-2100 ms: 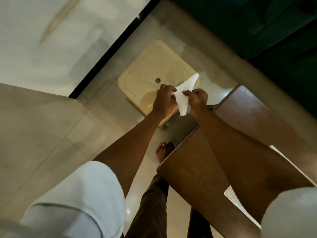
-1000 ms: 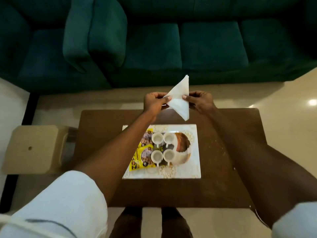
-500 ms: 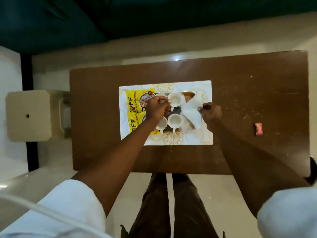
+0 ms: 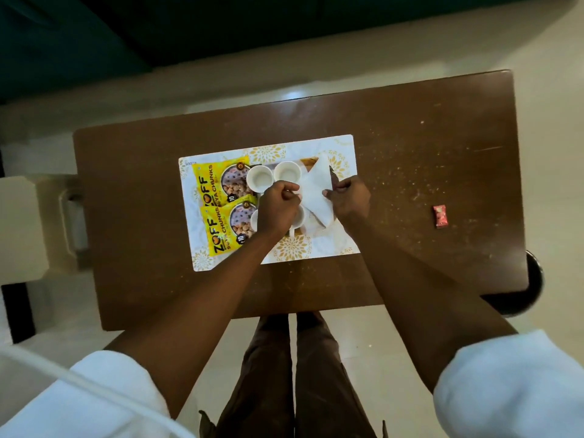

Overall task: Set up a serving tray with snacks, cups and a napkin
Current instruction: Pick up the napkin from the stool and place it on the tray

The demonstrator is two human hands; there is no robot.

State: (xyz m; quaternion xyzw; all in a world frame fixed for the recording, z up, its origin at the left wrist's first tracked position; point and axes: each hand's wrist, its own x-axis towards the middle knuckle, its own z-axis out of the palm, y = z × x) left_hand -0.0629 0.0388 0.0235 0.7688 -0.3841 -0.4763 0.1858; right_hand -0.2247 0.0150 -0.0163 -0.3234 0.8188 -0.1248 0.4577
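A white tray point(image 4: 343, 248) with gold flower prints lies on the brown table point(image 4: 132, 216). Two yellow snack packets point(image 4: 208, 210) lie on its left part. Small white cups point(image 4: 287, 170) stand in its middle; two far ones show fully, the near ones sit partly under my left hand. A folded white napkin point(image 4: 316, 188) is held low over the tray's right part, just right of the cups. My left hand point(image 4: 276, 207) pinches its left edge and my right hand point(image 4: 349, 200) pinches its right edge.
A small red wrapped candy point(image 4: 440, 216) lies on the table's right side. A beige stool point(image 4: 28, 229) stands left of the table. A dark green sofa point(image 4: 94, 33) runs along the far side. A dark round object point(image 4: 524, 292) sits by the table's right near corner.
I turned from the stool to the table and carried the napkin, held in both hands, down over the tray. In the last half second my hands shifted only slightly.
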